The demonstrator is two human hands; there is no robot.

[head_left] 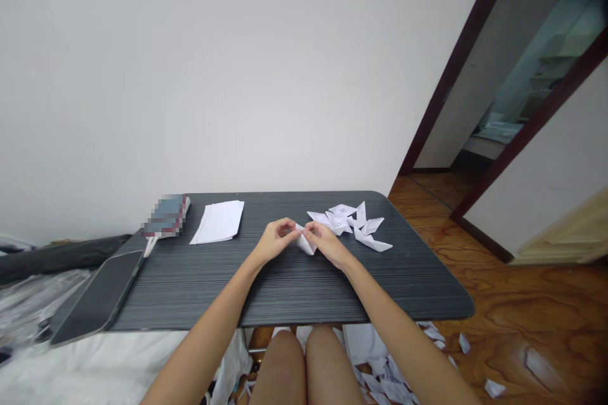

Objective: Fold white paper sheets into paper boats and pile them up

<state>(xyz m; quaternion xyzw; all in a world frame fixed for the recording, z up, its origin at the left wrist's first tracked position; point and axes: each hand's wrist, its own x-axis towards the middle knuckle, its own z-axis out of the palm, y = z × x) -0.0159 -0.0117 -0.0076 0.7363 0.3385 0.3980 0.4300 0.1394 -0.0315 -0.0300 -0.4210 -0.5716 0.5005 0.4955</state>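
Observation:
A small piece of folded white paper (306,245) is pinched between my two hands above the middle of the dark table (199,291). My left hand (278,238) grips its left edge with thumb and fingertips. On the other side my right hand (327,242) pinches it too, and the fingertips of both hands nearly meet at the top. Fingers cover part of the folds. Just beyond my right hand lies a loose group of folded white paper boats (339,220), with one boat (373,240) nearer the right side.
A stack of flat white paper (217,222) lies left of centre. Farther left are a blurred book-like object (166,216) and a dark tablet (99,296) at the table's edge. Folded papers (387,380) litter the floor below. A white wall (237,76) stands behind the table.

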